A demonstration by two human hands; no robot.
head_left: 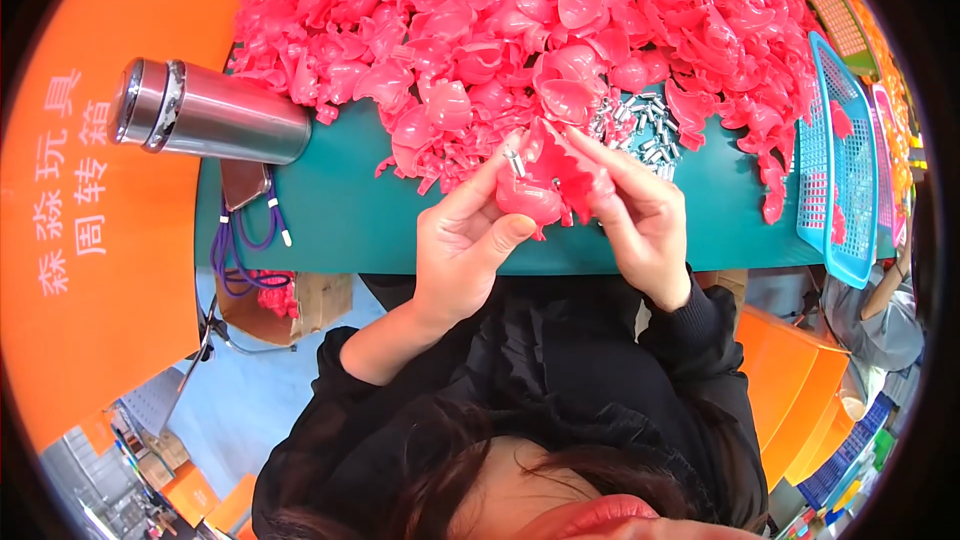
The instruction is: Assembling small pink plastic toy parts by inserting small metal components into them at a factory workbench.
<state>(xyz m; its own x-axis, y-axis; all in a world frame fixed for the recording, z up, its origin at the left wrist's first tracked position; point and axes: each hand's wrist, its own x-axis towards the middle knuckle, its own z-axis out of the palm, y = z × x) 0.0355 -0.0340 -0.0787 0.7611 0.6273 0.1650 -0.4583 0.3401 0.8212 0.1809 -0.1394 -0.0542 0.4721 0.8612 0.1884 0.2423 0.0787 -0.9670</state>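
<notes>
My left hand grips a glossy pink plastic shell piece between thumb and fingers, just above the table's near edge. A small silver metal cylinder shows upright at the piece's upper left, by my left fingertips. Against it on the right, my right hand pinches a pink piece with a jagged edge; I cannot tell whether the two pieces are joined. Loose silver cylinders lie on the table just beyond my right fingers. A large heap of pink plastic parts fills the far side.
A steel thermos lies on its side at the left of the green table, near a phone with a purple cord. An orange bin borders the left. At right stands a blue basket; another person sits beyond.
</notes>
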